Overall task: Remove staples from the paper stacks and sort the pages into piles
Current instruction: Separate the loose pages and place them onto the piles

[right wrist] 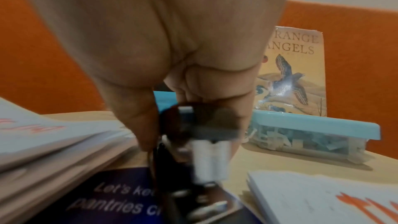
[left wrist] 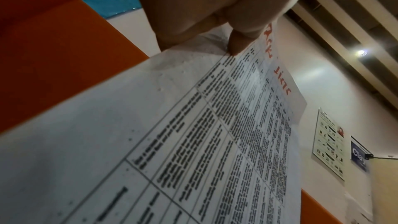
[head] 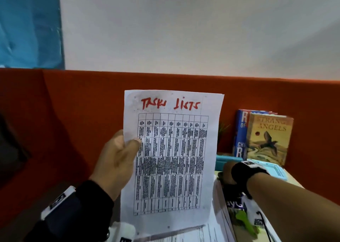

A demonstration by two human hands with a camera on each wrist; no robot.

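Observation:
My left hand (head: 128, 144) holds one printed sheet (head: 174, 159) upright in front of me. It is headed "TASK LISTS" in red above a table. The thumb (left wrist: 237, 45) pinches its left edge against the fingers behind. At the right, my right hand (head: 227, 173) is low over the desk and grips a black and metal staple remover (right wrist: 200, 142), which is blurred. The tool hangs over a dark blue booklet (right wrist: 107, 202). A thick paper stack (right wrist: 53, 139) lies left of the tool and a thinner one (right wrist: 312, 193) lies to its right.
A clear box with a light blue lid (head: 276, 170) holds paper scraps behind my right hand. Two books (head: 268, 138) lean on the orange partition (head: 73, 113). More papers (head: 211, 230) lie under the raised sheet.

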